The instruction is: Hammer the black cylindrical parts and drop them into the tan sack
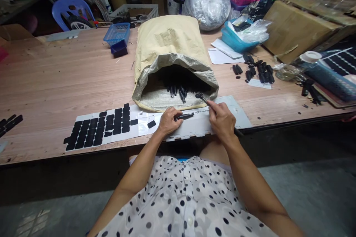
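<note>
My left hand (pixel 168 121) grips a slim black rod-like part (pixel 185 116) that lies flat over a white backing sheet (pixel 194 126) at the table's near edge. My right hand (pixel 221 120) holds another long black part (pixel 202 98) tilted up, its round head pointing at the mouth of a tan woven sack (pixel 169 44). Inside the sack lie several more black parts (pixel 178 92). Left of my hands is a white sheet with several black adhesive pads (pixel 100 127).
A wooden table (pixel 69 81) carries a blue basket (pixel 117 33), a teal tray with plastic bags (pixel 239 39), a pile of black parts (pixel 257 71), papers (pixel 222 55), a cardboard box (pixel 294 29) and a blue crate (pixel 330 77). A blue plastic chair (pixel 71 11) stands behind.
</note>
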Available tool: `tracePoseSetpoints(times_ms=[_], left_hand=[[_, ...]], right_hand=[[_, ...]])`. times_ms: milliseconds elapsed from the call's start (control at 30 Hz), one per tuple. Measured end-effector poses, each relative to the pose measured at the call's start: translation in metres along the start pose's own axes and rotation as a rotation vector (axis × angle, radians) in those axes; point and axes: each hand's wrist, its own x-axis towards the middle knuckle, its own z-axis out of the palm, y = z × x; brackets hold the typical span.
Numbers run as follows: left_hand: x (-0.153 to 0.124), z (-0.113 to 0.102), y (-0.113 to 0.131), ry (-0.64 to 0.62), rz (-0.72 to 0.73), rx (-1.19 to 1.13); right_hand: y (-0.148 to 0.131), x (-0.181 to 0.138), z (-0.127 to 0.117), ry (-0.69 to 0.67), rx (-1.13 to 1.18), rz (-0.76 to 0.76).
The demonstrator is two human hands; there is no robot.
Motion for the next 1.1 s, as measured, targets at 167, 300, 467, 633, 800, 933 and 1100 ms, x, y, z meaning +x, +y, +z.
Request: tracePoseSetpoints(times_ms=[167,300,467,633,800,933,1100], left_hand=[[0.000,0.000,0.000,-0.009,-0.014,0.012],[-0.002,-0.001,-0.001,-0.030,-0.016,0.016],[-0.003,-0.002,-0.004,-0.039,0.016,0.025],[-0.004,-0.003,-0.005,-0.037,0.038,0.038],[-0.005,-0.005,-0.002,-0.046,0.027,0.054],[-0.004,-0.003,-0.005,-0.042,0.023,0.038],[-0.003,-0.008,-0.001,-0.032,-0.003,-0.066]], right_hand=[[0.018,0.013,0.024,-0.005,-0.131,-0.026],[0.019,0.005,0.030,0.008,-0.177,-0.043],[0.015,0.003,0.029,-0.019,-0.204,-0.036],[0.016,0.003,0.030,0.008,-0.202,-0.042],[0.017,0.002,0.030,0.001,-0.196,-0.051],[0.017,0.003,0.030,-0.007,-0.208,-0.059],[0.015,0.004,0.030,-0.023,-0.198,-0.044]])
